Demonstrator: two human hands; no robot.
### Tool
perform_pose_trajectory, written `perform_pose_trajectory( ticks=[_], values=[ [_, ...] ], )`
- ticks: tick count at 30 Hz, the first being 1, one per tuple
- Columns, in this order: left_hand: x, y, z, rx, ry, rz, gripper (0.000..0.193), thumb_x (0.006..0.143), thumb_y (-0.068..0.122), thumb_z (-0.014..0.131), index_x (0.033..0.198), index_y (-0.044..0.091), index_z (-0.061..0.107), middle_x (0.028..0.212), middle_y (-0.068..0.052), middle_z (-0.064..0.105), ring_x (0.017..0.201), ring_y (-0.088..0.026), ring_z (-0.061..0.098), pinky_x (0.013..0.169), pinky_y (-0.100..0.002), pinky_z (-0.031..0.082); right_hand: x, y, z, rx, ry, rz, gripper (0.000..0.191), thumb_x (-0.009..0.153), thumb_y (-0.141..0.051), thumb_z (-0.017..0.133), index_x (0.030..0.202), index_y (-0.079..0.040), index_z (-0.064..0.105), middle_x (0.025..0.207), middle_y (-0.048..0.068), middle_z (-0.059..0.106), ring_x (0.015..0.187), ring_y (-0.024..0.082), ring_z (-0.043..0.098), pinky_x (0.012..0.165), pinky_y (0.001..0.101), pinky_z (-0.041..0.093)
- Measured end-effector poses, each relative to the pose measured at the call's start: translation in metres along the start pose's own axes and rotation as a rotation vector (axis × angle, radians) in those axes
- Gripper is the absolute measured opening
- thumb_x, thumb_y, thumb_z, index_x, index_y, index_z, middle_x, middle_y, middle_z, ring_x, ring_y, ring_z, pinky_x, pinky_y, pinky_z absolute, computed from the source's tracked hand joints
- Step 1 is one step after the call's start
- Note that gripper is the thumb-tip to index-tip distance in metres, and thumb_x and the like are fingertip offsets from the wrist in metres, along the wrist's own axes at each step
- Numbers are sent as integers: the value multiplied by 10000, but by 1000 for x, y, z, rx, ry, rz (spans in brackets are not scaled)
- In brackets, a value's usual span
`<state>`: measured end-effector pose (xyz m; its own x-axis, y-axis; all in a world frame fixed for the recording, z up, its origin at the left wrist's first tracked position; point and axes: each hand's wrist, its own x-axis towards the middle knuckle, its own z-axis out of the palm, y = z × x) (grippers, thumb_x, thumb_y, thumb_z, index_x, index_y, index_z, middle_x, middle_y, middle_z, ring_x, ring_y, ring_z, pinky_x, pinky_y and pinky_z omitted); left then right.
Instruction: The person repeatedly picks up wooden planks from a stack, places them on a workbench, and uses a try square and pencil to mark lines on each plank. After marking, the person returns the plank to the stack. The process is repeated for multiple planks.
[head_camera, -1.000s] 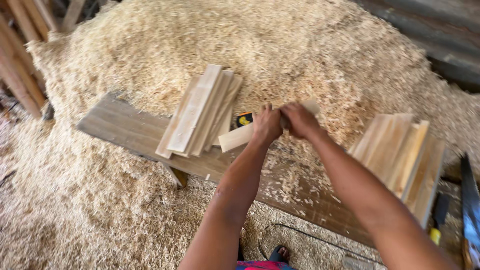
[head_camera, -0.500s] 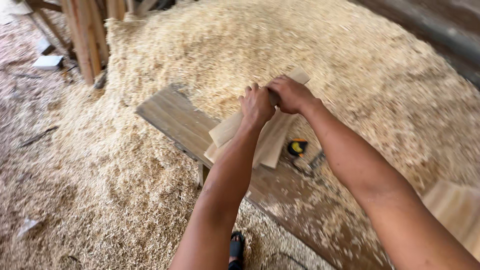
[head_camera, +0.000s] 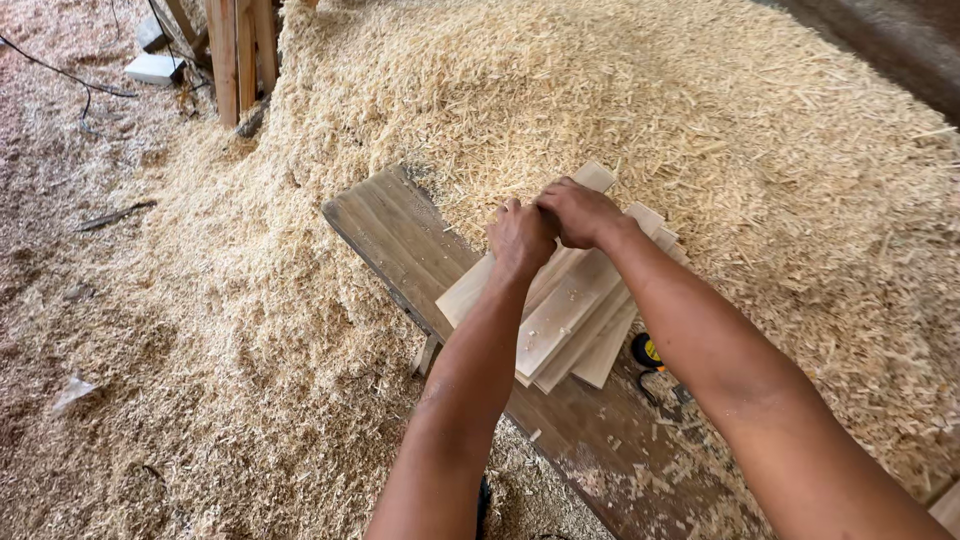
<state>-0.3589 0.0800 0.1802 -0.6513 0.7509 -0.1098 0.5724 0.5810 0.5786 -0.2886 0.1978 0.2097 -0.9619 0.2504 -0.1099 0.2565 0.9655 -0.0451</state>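
A stack of pale wooden slats (head_camera: 568, 318) lies across a dark, worn plank bench (head_camera: 392, 225). My left hand (head_camera: 520, 238) grips the near upper edge of the top slat with its fingers curled over it. My right hand (head_camera: 580, 212) sits just beside it, closed on the same slat near the far end. Both forearms reach in from the bottom of the view. A yellow and black tape measure (head_camera: 647, 351) lies on the bench right of the stack, partly hidden by my right arm.
A large heap of wood shavings (head_camera: 620, 90) rises behind and around the bench. Upright timber posts (head_camera: 236, 55) stand at the top left, with a pale block (head_camera: 155, 68) and a dark cable (head_camera: 60, 75) on the shaving-strewn floor.
The view has swung left and closer to the stack. Both hands have carried the single slat over and set it on the pile, still gripping it. The second stack at the right has left the view.
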Motion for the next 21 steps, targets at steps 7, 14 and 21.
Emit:
perform_pose_trajectory(
  ticks=[7, 14, 21],
  values=[
    [-3, -11, 22, 0, -94, -19, 573, 761, 375, 867, 1251, 140, 686, 1370, -126, 557, 1330, -327, 490, 1054, -545, 446, 7, -2, 27, -63, -246, 104, 474, 826, -70, 770, 1278, -128, 642, 1358, 4, 600, 1310, 206, 515, 1163, 356, 414],
    [-2, -17, 47, 15, -140, -17, 556, 821, 452, 818, 1226, 90, 698, 1404, -158, 561, 1353, -371, 488, 1010, -502, 518, 6, 7, 56, 6, -249, 126, 508, 827, -6, 723, 1310, -120, 614, 1372, 57, 594, 1322, 276, 505, 1122, 401, 438],
    [0, -21, 60, 91, -155, 2, 561, 817, 415, 813, 1251, 81, 691, 1408, -149, 581, 1360, -370, 498, 1057, -532, 476, 9, 4, 64, 42, -293, 161, 507, 792, -38, 753, 1273, -119, 615, 1380, 68, 584, 1333, 284, 497, 1130, 401, 434]
  ],
)
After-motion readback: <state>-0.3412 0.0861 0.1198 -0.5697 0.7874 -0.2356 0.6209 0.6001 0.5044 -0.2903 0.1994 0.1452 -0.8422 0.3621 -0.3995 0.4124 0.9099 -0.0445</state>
